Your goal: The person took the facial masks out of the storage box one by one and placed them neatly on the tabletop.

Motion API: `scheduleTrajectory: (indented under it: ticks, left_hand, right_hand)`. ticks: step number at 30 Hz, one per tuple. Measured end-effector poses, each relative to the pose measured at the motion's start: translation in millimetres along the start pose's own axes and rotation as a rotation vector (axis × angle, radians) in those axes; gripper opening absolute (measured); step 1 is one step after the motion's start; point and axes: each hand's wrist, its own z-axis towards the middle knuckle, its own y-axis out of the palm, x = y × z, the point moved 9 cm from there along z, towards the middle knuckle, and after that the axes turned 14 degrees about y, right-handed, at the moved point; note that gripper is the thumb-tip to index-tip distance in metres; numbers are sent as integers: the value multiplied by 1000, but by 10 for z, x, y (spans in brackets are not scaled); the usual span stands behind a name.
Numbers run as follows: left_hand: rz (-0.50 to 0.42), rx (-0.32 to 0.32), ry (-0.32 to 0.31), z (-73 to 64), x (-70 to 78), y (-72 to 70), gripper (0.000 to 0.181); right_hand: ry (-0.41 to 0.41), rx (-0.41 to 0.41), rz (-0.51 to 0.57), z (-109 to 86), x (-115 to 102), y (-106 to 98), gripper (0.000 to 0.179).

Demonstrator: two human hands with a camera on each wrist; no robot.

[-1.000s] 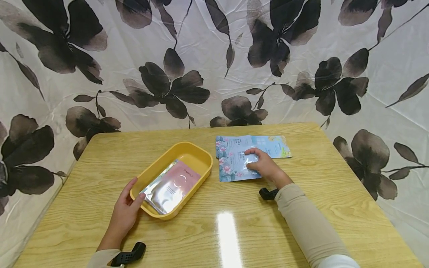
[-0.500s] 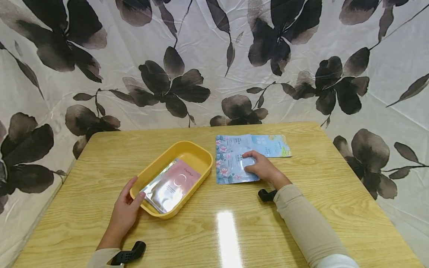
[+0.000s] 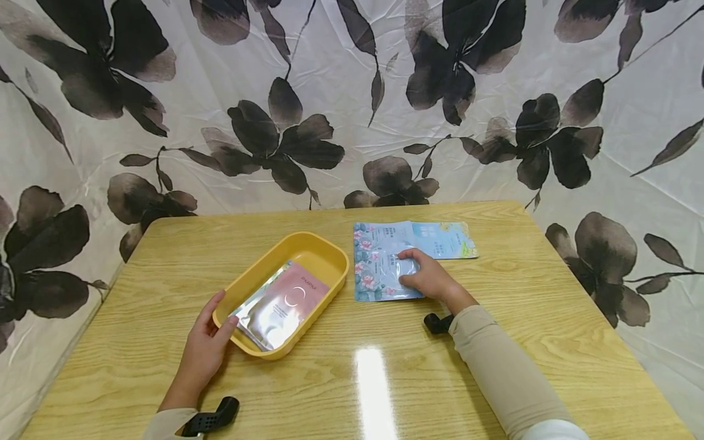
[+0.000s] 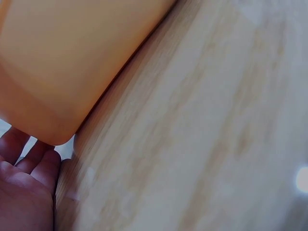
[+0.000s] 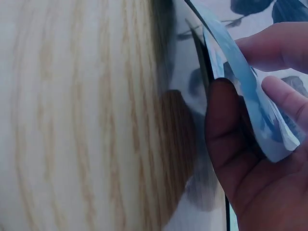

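My left hand (image 3: pixel 205 354) holds the near left corner of a yellow plastic bin (image 3: pixel 247 274), thumb over the rim and fingers along the outside. Inside the bin lies a shiny pink-and-silver sheet mask packet (image 3: pixel 299 292), atop another whose edge peeks out. To the right, my right hand (image 3: pixel 434 278) pinches the right side of a light blue sheet mask packet (image 3: pixel 379 278) printed with pink flowers. The right wrist view shows that packet (image 5: pixel 257 103) bent between thumb and fingers. A similar flowered packet (image 3: pixel 385 232) and a plainer blue packet (image 3: pixel 445 238) lie just behind.
A wooden table (image 3: pixel 308 397) carries everything, a bright light reflection (image 3: pixel 376 391) near its front. Behind it hangs a white cloth (image 3: pixel 374 73) with dark flowers. Each wrist wears a black camera band, one (image 3: pixel 214 418) at lower left.
The flowered packet in my right hand has shifted slightly left, lining up with the packet behind it. My right hand moved with it. The left hand and bin look still.
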Motion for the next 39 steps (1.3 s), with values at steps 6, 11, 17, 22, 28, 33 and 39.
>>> scheduleTrajectory:
  ticks: [6, 11, 17, 22, 28, 33, 39]
  left_hand:
    - [-2, 2, -8, -4, -4, 0, 65]
    - [-2, 6, -5, -5, -5, -1, 64]
    - [-7, 8, 6, -7, 11, 1, 64]
    - [-15, 12, 9, -6, 7, 1, 63]
    - [-23, 8, 2, -8, -11, 2, 64]
    - [-19, 8, 1, -6, -20, 3, 64]
    - [-12, 10, -1, -6, -15, 0, 64]
  right_hand:
    - [-32, 30, -42, -8, -27, -4, 53]
    - [-55, 53, -71, -8, -41, -38, 57]
    - [-26, 89, -123, 38, 10, -80, 60]
    - [15, 89, -113, 64, 54, -110, 61]
    - [12, 86, -93, 80, 68, -132, 61]
    - [11, 90, -73, 95, 69, -149, 61]
    - [12, 90, -74, 95, 63, -153, 61]
